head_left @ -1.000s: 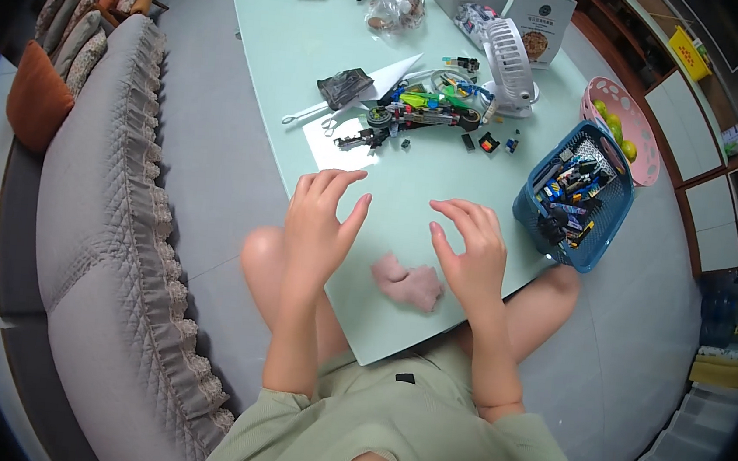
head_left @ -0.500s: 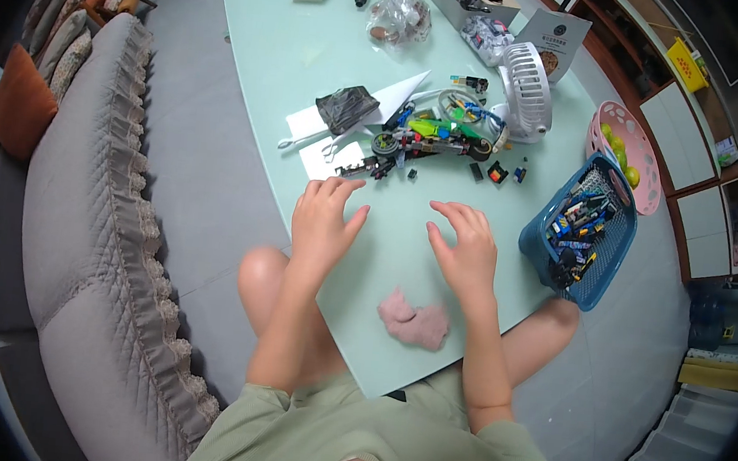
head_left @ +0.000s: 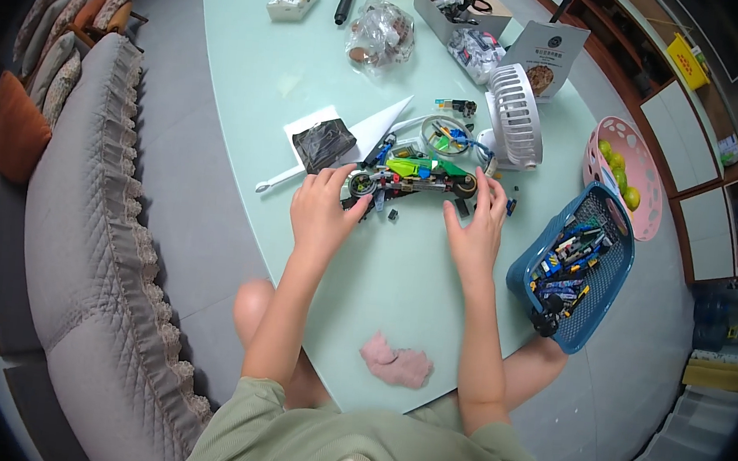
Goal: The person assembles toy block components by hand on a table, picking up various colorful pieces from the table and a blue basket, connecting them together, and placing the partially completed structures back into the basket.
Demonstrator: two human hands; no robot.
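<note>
**Both hands at a brick-built motorbike on the glass table**

Right now the left hand (head_left: 322,213) lies palm down on the pale green glass table (head_left: 260,72), its fingers spread and loose, the fingertips touching the front wheel end of a green, black and blue toy motorcycle made of plastic building bricks (head_left: 413,177). The right hand (head_left: 476,231) lies likewise flat and open at the other end, its fingertips reaching the rear wheel. Neither hand is clenched around the model; it stands on the table between them, lengthwise from left to right.

Small loose bricks are scattered just below and around the model. Behind it lie a white paper sheet (head_left: 369,129) with a crumpled dark plastic bag (head_left: 324,143) on top, and a small round wheel-like assembly of bricks (head_left: 445,134). A white slatted desk fan (head_left: 517,116) stands just beside the bike's rear end. To the right, at the table edge, sits a blue plastic basket filled with bricks (head_left: 596,299), and beyond it a pink bowl holding green fruit (head_left: 641,180). A crumpled pink cloth (head_left: 397,363) lies near the table's front edge, well apart from the hands. A grey quilted sofa (head_left: 78,240) runs along the person's left.
</note>
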